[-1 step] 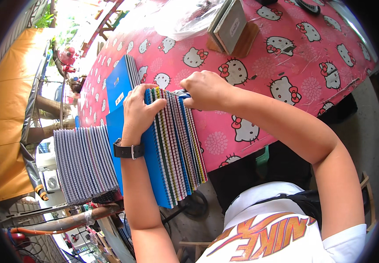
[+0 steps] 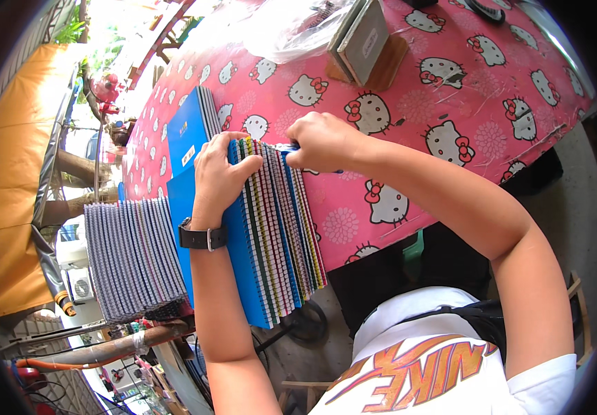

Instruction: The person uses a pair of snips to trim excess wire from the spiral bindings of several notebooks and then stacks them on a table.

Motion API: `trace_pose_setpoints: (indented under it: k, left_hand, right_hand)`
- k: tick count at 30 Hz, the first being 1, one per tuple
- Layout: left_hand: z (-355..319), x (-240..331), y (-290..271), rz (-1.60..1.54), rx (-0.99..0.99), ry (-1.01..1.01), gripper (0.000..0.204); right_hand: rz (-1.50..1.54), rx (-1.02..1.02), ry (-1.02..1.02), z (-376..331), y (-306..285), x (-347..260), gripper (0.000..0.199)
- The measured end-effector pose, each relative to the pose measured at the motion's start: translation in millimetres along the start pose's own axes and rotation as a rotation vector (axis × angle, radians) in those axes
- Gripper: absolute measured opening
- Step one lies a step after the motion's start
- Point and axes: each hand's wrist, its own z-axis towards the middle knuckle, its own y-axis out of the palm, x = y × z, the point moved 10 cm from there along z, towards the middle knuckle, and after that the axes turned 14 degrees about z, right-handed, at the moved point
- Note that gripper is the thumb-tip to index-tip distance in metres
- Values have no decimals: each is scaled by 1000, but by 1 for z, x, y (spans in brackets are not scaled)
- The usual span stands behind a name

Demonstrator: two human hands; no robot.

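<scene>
Thick stk of spiral-bound nbks (image 2: 274, 235), blue cvr (image 2: 237, 266), coils facing R, at pink tbl (image 2: 341, 227) edge

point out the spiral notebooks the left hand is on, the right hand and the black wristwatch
Spiral notebooks (image 2: 271, 235): head view, on their bound edges.
Right hand (image 2: 324, 142): head view, on the back of the hand.
Black wristwatch (image 2: 196, 239): head view, on its strap.

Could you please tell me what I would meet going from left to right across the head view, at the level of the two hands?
Orange tarp → flat blue notebooks → left hand → coiled edges of the spiral-bound notebooks → right hand → a stretch of pink tablecloth.
</scene>
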Motion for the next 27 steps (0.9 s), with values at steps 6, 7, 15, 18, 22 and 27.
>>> trace_pose_setpoints:
  k: [6,7,15,18,22,27]
  left_hand:
    - [1,0,2,-26,-39,1,47]
    - [0,-2,7,-51,-86,-13,48]
    - [1,2,4,-33,-84,-22,48]
    - [0,1,4,-38,-88,-29,48]
    - [0,1,5,-41,-99,-35,48]
    - [0,0,4,-21,-90,-32,48]
  right_hand:
    - [1126,-245,572,-16,53,41,33]
    - [1128,-244,573,-17,52,42,33]
    - [-171,116,-58,-10,-1,5,33]
    - [-237,99,-77,-6,1,1,32]
    - [-302,91,-167,-1,3,-8,29]
    - [44,-14,99,-2,8,13,28]
